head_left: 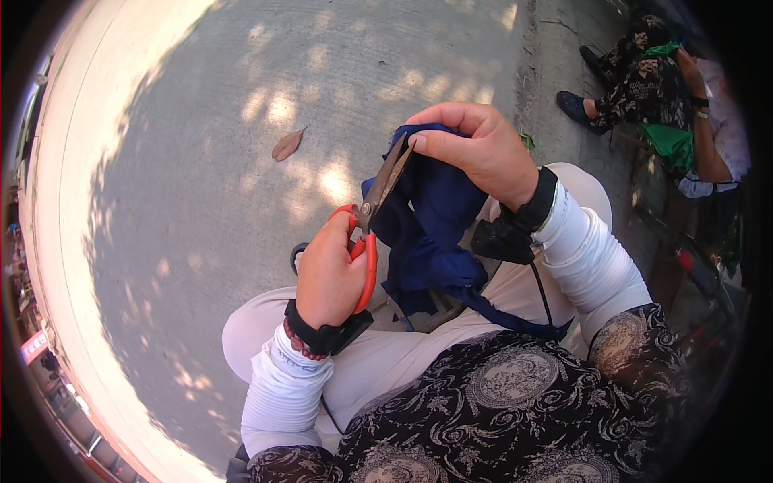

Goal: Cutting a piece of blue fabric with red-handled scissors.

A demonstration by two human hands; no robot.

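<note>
My left hand (328,278) is closed round the red handles of a pair of scissors (368,211). Their dark, worn blades stand slightly apart and point up at the top edge of a dark blue cloth (441,197). Between thumb and fingers, my right hand (489,153) pinches that edge, right beside the blade tips. From there the cloth hangs in loose folds over my lap, with a ragged strip trailing toward my right thigh. Whether the blades have fabric between them is hard to make out.
A dry brown leaf (289,145) lies on the concrete ground (217,201) ahead. At the far right sits another person (644,88) in patterned trousers, with green cloth (670,146) at the lap. My light trousers (262,330) are under the work.
</note>
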